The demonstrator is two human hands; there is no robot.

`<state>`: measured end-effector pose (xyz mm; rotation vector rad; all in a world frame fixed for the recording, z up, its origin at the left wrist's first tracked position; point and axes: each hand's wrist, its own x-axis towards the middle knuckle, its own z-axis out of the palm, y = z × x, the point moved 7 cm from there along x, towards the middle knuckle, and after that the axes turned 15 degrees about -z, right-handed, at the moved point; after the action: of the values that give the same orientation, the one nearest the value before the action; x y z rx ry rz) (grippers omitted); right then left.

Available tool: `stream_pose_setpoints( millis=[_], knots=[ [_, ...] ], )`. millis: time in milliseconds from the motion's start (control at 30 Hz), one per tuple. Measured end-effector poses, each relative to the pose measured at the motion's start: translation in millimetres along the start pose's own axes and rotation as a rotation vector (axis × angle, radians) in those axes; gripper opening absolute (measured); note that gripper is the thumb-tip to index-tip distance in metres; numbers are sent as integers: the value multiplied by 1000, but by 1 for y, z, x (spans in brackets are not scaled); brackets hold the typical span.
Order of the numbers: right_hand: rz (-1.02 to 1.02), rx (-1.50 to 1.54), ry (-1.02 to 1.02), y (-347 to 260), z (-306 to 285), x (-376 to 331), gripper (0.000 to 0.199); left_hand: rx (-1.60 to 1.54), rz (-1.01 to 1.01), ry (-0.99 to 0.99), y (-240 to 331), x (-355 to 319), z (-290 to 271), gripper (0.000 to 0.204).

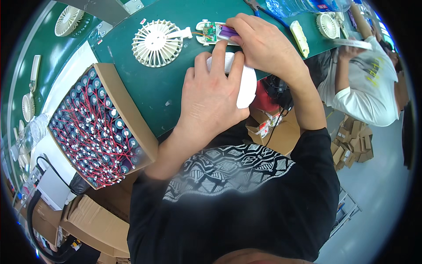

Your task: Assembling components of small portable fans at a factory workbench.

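A small white handheld fan lies on the bench, with its round slatted fan head [157, 43] to the left and its opened handle shell [201, 38] to the right. Inside the shell are a green circuit board [210, 31] and thin wires. My right hand [268, 44] pinches a purple battery [227, 32] at the right end of the shell. Curled over a smooth white rounded part [248, 86] is my left hand [211, 90]; its index finger reaches up to the shell. My hands partly cover both the battery and the rounded part.
At left stands a cardboard box [125, 105] of upright cylindrical batteries [94, 127] with red leads. Pliers [259, 9], a pale shell piece [300, 38] and a water bottle [307, 5] lie at the far right. A person [367, 81] works beyond them.
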<state>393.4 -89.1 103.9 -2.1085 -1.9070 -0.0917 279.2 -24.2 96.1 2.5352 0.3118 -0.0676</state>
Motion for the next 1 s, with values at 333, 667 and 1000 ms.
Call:
stream_pose_setpoints(
  millis=[333,667,1000],
  knots=[
    [-37,-61,-4,-9,5,-3,37,-13,10,20,-4,-5,3,91],
    [-63,-21,47,2,-14,-6,43,-26,45,45,0,-5,0,90],
    [11,201,184,22,-9,-29,41,-9,49,90,-3,-5,-2,94]
  ],
)
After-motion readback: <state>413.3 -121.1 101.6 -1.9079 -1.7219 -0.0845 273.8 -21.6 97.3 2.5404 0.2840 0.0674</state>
